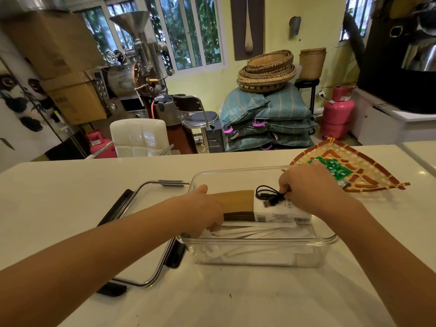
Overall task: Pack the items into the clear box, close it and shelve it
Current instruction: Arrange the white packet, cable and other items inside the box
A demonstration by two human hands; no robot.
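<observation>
- Both hands reach into the box (257,250), which stands open near the counter's (70,185) front edge.
- Left hand (203,208) grips the brown end of a pack (238,204).
- Right hand (306,187) pinches a black cable (269,195) on the pack's white end.
- Lid (151,208) lies left, touching the box.
- Woven tray (368,171) sits just behind the box, toward the counter's right.

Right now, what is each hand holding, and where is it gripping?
Left hand grips the brown-and-white package at its brown end; right hand pinches the black cable on top.
</observation>
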